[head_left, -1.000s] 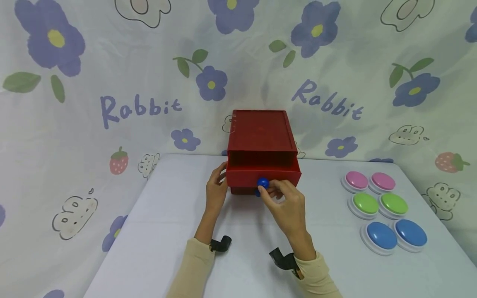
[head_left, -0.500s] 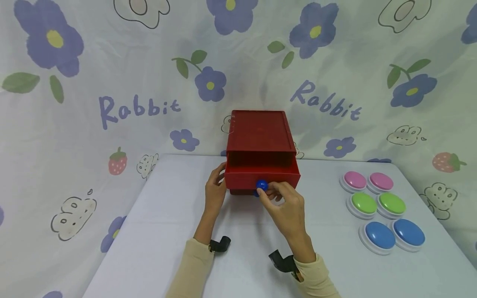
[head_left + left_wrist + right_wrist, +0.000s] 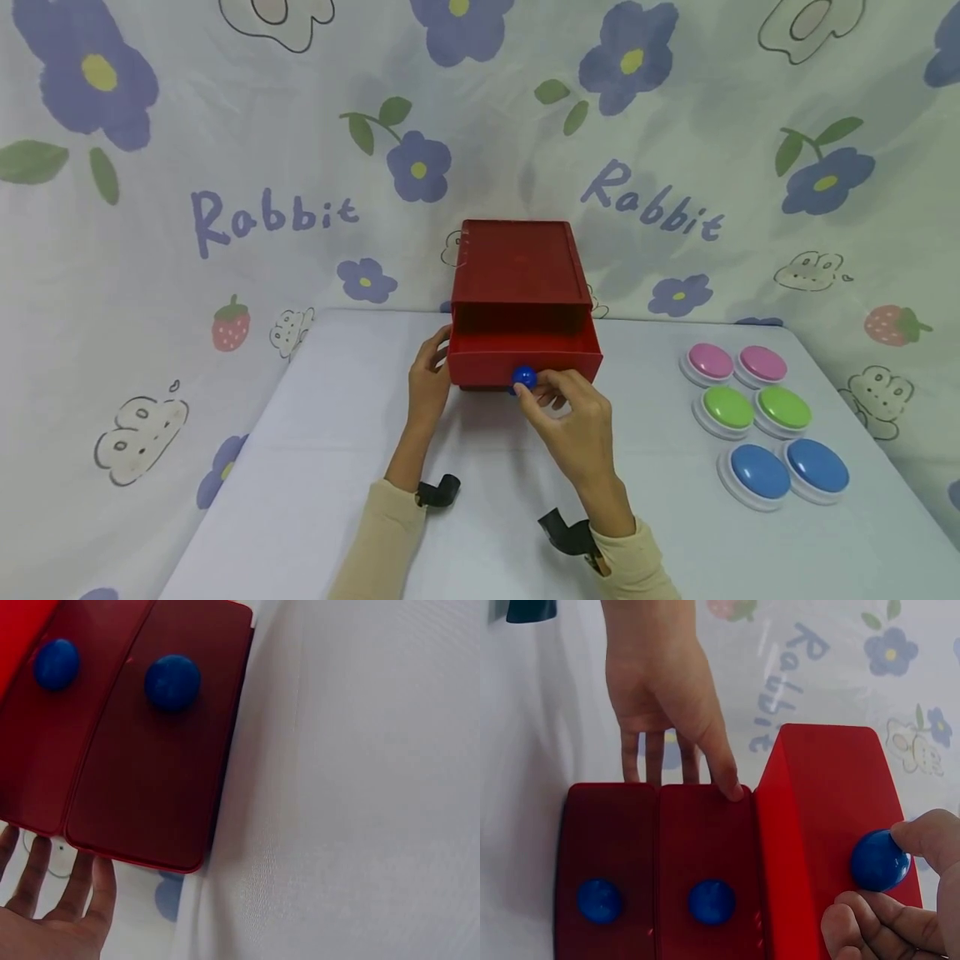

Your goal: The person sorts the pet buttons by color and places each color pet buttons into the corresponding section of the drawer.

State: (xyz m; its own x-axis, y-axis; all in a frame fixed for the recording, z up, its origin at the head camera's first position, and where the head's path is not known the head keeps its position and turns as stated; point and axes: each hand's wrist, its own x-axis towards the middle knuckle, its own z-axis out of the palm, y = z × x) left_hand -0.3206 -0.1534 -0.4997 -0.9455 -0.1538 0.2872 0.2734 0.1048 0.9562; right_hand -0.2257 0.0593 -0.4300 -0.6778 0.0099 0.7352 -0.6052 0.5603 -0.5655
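A red cabinet point(image 3: 517, 260) with three stacked drawers stands at the back of the table, its top drawer point(image 3: 480, 369) pulled partway out. The inside of that drawer shows bare red walls, in part shaded. My right hand point(image 3: 576, 421) pinches the drawer's round blue knob point(image 3: 880, 860) between thumb and fingers. On the cabinet's left side lie the straight fingers of my left hand point(image 3: 429, 387), with the thumb against the middle drawer's front edge in the right wrist view. Both lower drawers are closed, and each bears a blue knob point(image 3: 172, 682).
At the right of the white table point(image 3: 315, 467) sit several round push buttons in pairs: pink point(image 3: 711, 361), green point(image 3: 728, 407) and blue point(image 3: 761, 469). A printed cloth point(image 3: 285, 150) with flowers and lettering hangs right behind the cabinet.
The top drawer has slid a little further out toward me, with my right hand on its knob. My left hand keeps its place at the cabinet's side. The head view has shifted slightly.
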